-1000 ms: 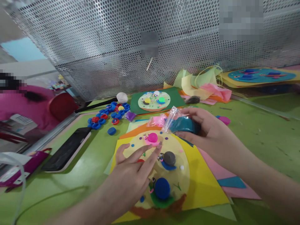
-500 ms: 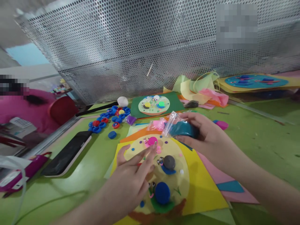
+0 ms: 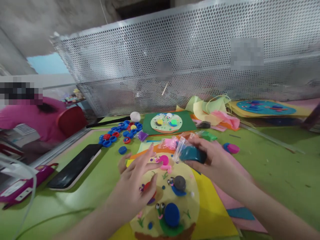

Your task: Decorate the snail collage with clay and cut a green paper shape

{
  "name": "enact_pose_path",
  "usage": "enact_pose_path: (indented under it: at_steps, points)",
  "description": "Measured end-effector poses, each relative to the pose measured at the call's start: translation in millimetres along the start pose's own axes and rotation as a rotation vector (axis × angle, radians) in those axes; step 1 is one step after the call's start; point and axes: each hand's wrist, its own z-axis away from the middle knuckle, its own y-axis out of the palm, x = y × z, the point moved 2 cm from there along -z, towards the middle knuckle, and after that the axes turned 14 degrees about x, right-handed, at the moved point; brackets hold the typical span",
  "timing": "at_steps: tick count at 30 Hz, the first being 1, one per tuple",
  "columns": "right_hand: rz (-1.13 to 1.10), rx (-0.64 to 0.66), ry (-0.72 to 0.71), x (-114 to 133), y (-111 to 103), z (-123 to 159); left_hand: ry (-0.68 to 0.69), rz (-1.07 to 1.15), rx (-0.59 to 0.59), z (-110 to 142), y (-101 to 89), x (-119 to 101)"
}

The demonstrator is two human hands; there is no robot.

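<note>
My right hand (image 3: 208, 155) grips a clear plastic bag of dark teal clay (image 3: 190, 154) over the upper right edge of a round cream picture (image 3: 185, 208). Fingers spread, my left hand (image 3: 136, 178) hovers over the picture's left side, a fingertip close to the pink snail (image 3: 164, 161). A grey-shelled snail (image 3: 179, 183), a blue-capped snail (image 3: 171, 215) and a red-shelled snail (image 3: 149, 188), partly behind my left thumb, are also on the picture. Yellow paper (image 3: 216, 213) lies under it.
Bottle caps (image 3: 107, 143), a loose blue cap (image 3: 122, 150) and a phone (image 3: 75, 166) lie to the left. Behind are a green-backed picture (image 3: 188, 121), paper scraps (image 3: 215, 111) and a perforated metal panel (image 3: 200, 66). A person in pink (image 3: 45, 120) is at far left.
My left hand has lifted off the pink snail and moved left, its fingers spreading, so the red-shelled snail shows more. My right hand keeps the bag. The camera view has tilted up.
</note>
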Motion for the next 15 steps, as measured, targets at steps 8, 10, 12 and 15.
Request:
enact_pose_path:
  at_steps: [8,10,12,15]
  points:
    - [0.087,0.215,-0.001,-7.9,21.2,5.3,0.020,0.249,-0.028,-5.7,-0.9,-0.4]
    - [0.103,0.246,-0.010,-7.6,24.0,6.5,0.027,0.302,0.028,-6.3,3.6,-0.2]
    - [0.128,0.261,-0.033,-5.2,25.3,7.0,0.042,0.343,0.041,-5.9,7.7,-0.1]
    - [0.170,0.220,-0.048,-2.1,25.6,6.9,0.030,0.359,0.007,-4.7,9.0,-0.1]
